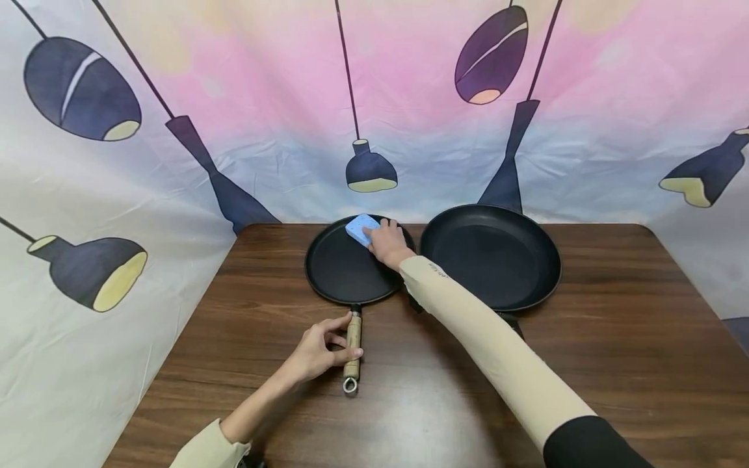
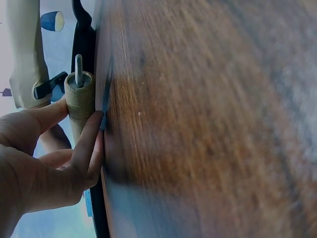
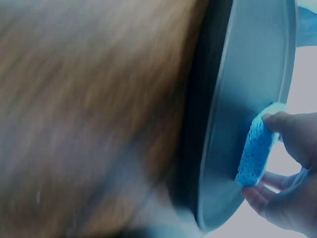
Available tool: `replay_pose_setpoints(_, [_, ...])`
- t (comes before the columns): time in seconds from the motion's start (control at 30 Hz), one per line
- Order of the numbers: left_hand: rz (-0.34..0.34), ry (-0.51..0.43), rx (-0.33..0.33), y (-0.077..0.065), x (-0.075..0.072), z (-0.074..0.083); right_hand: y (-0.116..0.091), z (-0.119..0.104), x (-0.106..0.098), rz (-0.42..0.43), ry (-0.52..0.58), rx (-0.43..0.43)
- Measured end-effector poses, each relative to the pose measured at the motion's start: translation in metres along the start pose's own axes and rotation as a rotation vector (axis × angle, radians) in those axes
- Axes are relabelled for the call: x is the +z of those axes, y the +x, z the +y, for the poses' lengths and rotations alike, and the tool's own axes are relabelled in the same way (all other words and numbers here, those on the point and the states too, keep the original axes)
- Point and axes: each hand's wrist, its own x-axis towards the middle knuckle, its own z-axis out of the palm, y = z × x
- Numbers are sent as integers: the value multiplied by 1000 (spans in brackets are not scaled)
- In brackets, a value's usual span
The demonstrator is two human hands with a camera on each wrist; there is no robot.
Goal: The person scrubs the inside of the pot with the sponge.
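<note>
My left hand [image 1: 318,348] grips the wooden handle [image 1: 354,338] of a flat black pan [image 1: 345,270] on the table. In the left wrist view, thumb and fingers pinch that handle [image 2: 79,99] from both sides, near the end with the metal ring. My right hand [image 1: 387,242] holds a light blue sponge [image 1: 361,229] against the far part of the pan's surface. Seen from the right wrist, the sponge [image 3: 260,144] is squeezed between thumb and fingers, its edge on the dark pan [image 3: 247,74] near the rim.
A larger, deeper black frying pan [image 1: 491,260] stands to the right, close beside the flat one, its handle partly behind my right sleeve [image 1: 491,338]. Both are on a brown wooden table [image 1: 632,338]. Behind its far edge hangs a cloth [image 1: 281,97] printed with lamps.
</note>
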Motion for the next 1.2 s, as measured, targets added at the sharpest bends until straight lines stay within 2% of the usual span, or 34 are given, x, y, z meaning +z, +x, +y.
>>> replay_pose_setpoints(0.13, [8,-12,-14,-2,2,1,0,-15,5,27,-27,41])
replay_pose_setpoints(0.23, [-3,-15,-19,-3,3,0,0,-28,10,18,-48,42])
replay_pose_setpoints(0.37, [-29,-33,-6,-2,7,-1,-2,-41,13,-18,-27,-29])
replay_pose_setpoints(0.47, [-33,-50,-2,-1,8,-1,-6,-43,10,-45,-15,-129])
replay_pose_setpoints(0.67, [-20,-37,-22,2,6,1,-18,-29,-1,-141,83,-370])
replay_pose_setpoints(0.77, [-21,-38,-25,4,4,1,-24,-20,-5,-189,136,-434])
replay_pose_setpoints(1.07, [-10,-31,-31,3,0,-2,-40,9,-18,-328,250,-514])
replay_pose_setpoints(1.2, [-4,-31,-24,2,-1,-2,-45,24,-27,-393,261,-480])
